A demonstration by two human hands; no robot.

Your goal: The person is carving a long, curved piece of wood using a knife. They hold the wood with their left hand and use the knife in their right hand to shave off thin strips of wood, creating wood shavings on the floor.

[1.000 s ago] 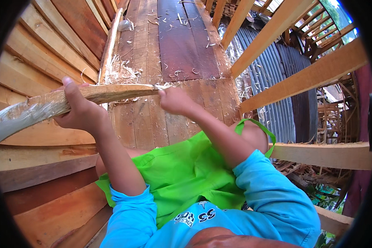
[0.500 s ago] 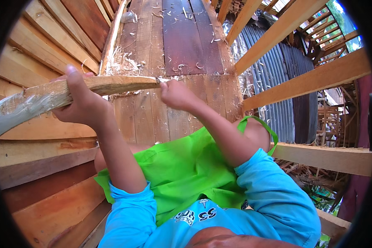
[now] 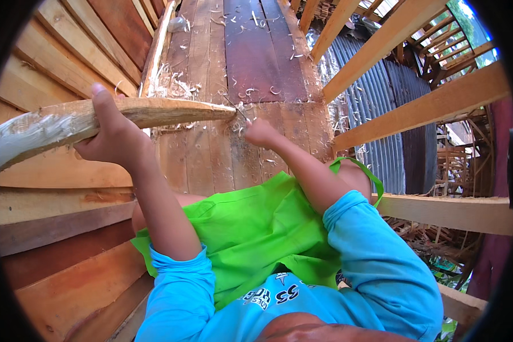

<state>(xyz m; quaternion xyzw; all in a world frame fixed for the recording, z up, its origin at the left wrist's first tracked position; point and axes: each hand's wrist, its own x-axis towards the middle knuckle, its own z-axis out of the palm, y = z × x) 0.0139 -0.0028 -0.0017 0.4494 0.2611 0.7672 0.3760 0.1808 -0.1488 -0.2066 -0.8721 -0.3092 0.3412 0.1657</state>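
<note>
My left hand [image 3: 115, 132] is closed round a long, curved piece of wood [image 3: 171, 111], its thumb pointing up along the near face. Pale, stripped surface shows toward the wood's thick left end, and the other end tapers to a tip on the right. Just past that tip, my right hand [image 3: 260, 134] is closed on a knife [image 3: 235, 106]. Its thin dark blade slants up and left beside the wood's tip; the handle is hidden in my fist. A few pale shavings cling near the blade.
Curled wood shavings [image 3: 174, 85] litter the plank floor [image 3: 199, 165]. Stacked boards [image 3: 62, 171] line the left side. Wooden rails [image 3: 416, 108] run along the right, with corrugated metal sheets [image 3: 370, 102] beyond them. A green apron [image 3: 256, 222] covers my lap.
My right hand has moved right with the knife, off the wood's tip, and more of the blade now shows. The wood has tilted slightly, its left end higher.
</note>
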